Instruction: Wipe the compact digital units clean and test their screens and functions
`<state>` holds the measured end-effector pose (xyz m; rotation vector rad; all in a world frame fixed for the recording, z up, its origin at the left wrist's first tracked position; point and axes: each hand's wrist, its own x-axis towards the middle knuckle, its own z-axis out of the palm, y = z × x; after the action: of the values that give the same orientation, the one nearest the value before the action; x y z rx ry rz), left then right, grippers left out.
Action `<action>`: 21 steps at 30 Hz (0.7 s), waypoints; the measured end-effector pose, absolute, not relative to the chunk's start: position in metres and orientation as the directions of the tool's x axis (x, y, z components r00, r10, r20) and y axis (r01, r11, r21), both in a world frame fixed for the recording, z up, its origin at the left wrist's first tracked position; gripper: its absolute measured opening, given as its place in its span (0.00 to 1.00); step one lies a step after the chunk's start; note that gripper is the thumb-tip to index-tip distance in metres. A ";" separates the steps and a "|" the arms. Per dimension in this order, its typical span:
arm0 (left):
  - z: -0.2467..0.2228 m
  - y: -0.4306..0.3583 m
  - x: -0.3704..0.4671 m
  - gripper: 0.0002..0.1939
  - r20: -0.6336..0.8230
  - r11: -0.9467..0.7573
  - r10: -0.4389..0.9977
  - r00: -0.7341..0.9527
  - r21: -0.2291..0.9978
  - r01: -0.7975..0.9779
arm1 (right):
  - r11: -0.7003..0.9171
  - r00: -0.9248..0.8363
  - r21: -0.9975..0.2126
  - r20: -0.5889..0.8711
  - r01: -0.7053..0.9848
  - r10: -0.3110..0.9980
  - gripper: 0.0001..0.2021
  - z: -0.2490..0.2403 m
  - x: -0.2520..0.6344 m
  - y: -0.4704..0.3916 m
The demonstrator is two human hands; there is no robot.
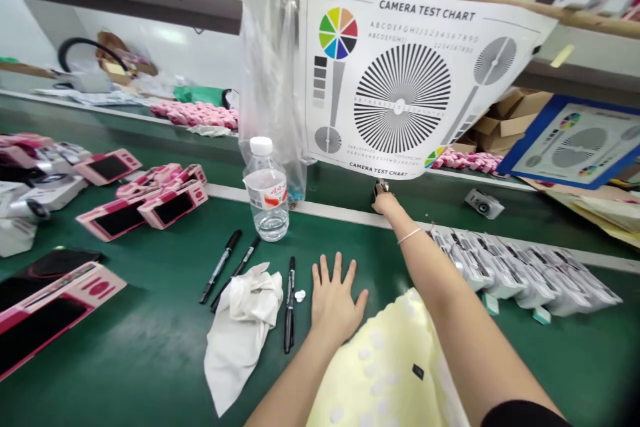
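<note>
My left hand (336,303) lies flat on the green table, fingers spread, holding nothing. Close to its left are a black marker (290,307) and a small white piece (300,295). My right hand (385,202) reaches far forward under the hanging camera test chart (400,80), its fingers closed around a small dark, shiny object (381,185) whose kind I cannot make out. A pale yellow cloth (380,373) with a small black chip (418,371) on it lies between my forearms. A crumpled white cloth (245,327) rests left of the marker.
A water bottle (267,190) stands near two more markers (221,267). Pink devices with dark screens (170,203) sit at left. Rows of white-grey units (520,273) line the right, below a small silver camera (484,204). A blue-framed chart (575,140) leans at far right.
</note>
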<state>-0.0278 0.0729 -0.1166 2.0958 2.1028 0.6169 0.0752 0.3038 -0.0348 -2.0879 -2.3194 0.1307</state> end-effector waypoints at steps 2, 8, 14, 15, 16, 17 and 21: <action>-0.116 0.074 -0.027 0.29 0.210 -0.043 0.977 -0.034 0.353 0.935 | 0.152 -0.155 -0.037 -0.088 0.988 0.984 0.15 -0.020 0.089 0.286; -0.115 0.076 -0.025 0.29 0.215 -0.055 0.976 -0.025 0.358 0.932 | 0.095 -0.093 0.121 -0.027 0.988 0.995 0.15 -0.010 0.154 0.196; -0.114 0.078 -0.027 0.28 0.260 -0.094 0.965 -0.017 0.406 0.909 | -0.004 -0.028 0.172 0.179 0.985 0.983 0.22 -0.057 0.162 0.121; -0.114 0.078 -0.027 0.28 0.275 -0.106 0.961 -0.014 0.418 0.902 | 0.002 -0.035 0.163 0.200 0.987 0.979 0.23 -0.063 0.159 0.115; -0.114 0.077 -0.028 0.29 0.292 -0.119 0.956 -0.013 0.431 0.894 | 0.017 -0.049 0.150 0.212 0.988 0.976 0.22 -0.066 0.156 0.112; -0.113 0.077 -0.028 0.29 0.311 -0.134 0.950 -0.012 0.445 0.886 | 0.037 -0.066 0.133 0.215 0.990 0.974 0.21 -0.068 0.153 0.109; -0.108 0.074 -0.026 0.29 0.404 -0.246 0.914 0.028 0.500 0.830 | 0.103 -0.105 0.023 0.179 0.994 0.978 0.16 -0.056 0.144 0.112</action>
<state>-0.0261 0.0742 -0.1083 2.1584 1.8460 1.0167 0.1439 0.1117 -0.0562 -2.0175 -2.2420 -0.2079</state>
